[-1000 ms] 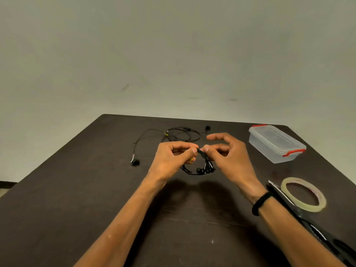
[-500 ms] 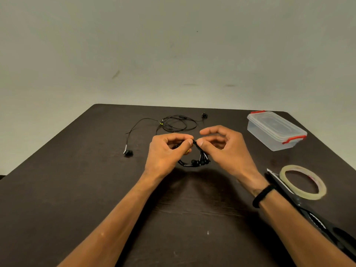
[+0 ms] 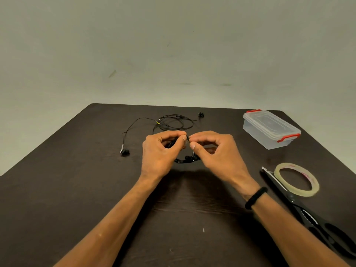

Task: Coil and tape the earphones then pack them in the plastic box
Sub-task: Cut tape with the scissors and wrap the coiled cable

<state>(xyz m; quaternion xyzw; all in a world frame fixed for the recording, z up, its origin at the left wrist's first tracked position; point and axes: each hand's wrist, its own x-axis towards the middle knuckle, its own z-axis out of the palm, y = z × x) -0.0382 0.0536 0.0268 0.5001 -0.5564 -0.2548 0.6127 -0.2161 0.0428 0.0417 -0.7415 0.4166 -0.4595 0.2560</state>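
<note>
A coiled pair of black earphones (image 3: 186, 159) hangs between my hands above the middle of the dark table (image 3: 77, 189). My left hand (image 3: 160, 153) pinches the coil's top with thumb and fingers. My right hand (image 3: 213, 153) pinches the same spot from the right, fingertips meeting the left ones. Most of the coil is hidden behind my fingers. A second, loose pair of black earphones (image 3: 169, 123) lies uncoiled farther back. The clear plastic box (image 3: 269, 129) with red clips stands shut at the back right. A roll of clear tape (image 3: 295, 179) lies flat at the right.
Black scissors (image 3: 308, 214) lie along the right side, just left of the tape roll and close under my right forearm. A plain wall rises behind the table's far edge.
Both hands stay pinched on the coil, fingertips drawn closer together at its top. The view has tilted a little, so the table items sit slightly higher in the frame.
</note>
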